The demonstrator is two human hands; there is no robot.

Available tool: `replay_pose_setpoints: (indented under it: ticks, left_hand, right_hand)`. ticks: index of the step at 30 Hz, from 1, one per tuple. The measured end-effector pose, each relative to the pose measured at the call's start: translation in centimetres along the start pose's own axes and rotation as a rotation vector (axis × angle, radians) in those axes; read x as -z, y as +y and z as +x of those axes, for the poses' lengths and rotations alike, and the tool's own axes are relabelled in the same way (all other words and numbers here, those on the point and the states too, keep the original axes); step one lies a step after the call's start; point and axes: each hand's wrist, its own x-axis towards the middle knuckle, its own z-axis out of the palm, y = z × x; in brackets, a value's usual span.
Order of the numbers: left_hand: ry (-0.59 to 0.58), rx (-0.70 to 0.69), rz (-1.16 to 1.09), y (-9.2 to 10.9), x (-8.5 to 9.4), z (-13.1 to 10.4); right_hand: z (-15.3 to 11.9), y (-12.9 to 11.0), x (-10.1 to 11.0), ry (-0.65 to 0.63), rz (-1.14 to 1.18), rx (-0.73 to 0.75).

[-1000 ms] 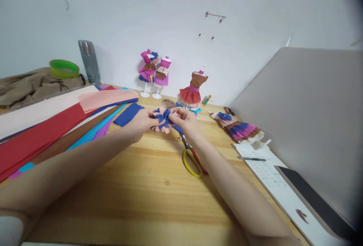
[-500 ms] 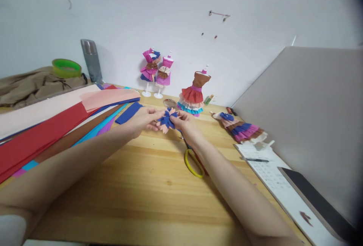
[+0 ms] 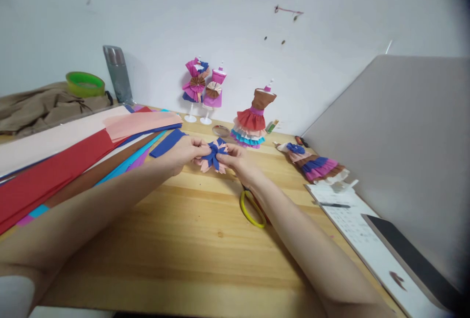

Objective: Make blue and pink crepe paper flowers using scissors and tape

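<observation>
A layered paper flower [image 3: 212, 159], blue petals over pale pink ones, is held above the middle of the table. My left hand [image 3: 191, 151] pinches its left side between thumb and fingers. On the opposite side, my right hand [image 3: 238, 159] grips it, the thumb lying across the blue petals near the centre. Scissors with a yellow handle [image 3: 252, 209] lie on the table under my right wrist, their blades mostly hidden. Close to my left hand rests a folded blue paper strip [image 3: 167, 143].
Coloured paper strips [image 3: 73, 169] are layered on the left. Behind stand small mannequins in paper dresses [image 3: 253, 117] and a bottle [image 3: 118, 76]. A roll of green tape [image 3: 85, 84] sits on brown cloth. At right lie another paper dress [image 3: 316, 164], a notebook [image 3: 341, 225] and a dark tablet-like slab [image 3: 400, 249].
The flower has been turned and tilted between my fingers, showing more of its blue top layer and the pink petals below. Both hands still hold it. The view has shifted slightly.
</observation>
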Motion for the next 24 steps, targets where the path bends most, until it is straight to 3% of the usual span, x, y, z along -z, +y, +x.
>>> replay_pose_setpoints:
  ticks: [3,7,11,16,20,24]
  left_hand:
    - [-0.021,-0.032,-0.021,0.3,-0.2,-0.2]
    - [0.014,-0.034,-0.084,0.4,-0.4,-0.2]
    - [0.075,-0.015,-0.086,0.3,-0.5,0.0]
    - [0.067,-0.047,-0.055,0.0,-0.5,0.4]
    - [0.039,-0.093,-0.073,-0.9,-0.5,0.8]
    - [0.191,-0.307,0.156,-1.2,-0.5,0.3]
  right_hand:
    - [-0.1,-0.2,-0.1,-0.005,0.052,-0.002]
    - [-0.1,-0.3,0.2,-0.068,-0.054,-0.038]
    - [0.1,0.0,0.4,-0.019,0.006,-0.013]
    - [0.2,0.2,-0.1,0.069,-0.011,0.126]
    - [-0.1,-0.5,-0.5,0.126,-0.19,0.294]
    - [-0.8,-1.0,-0.6,0.179,-0.352,0.493]
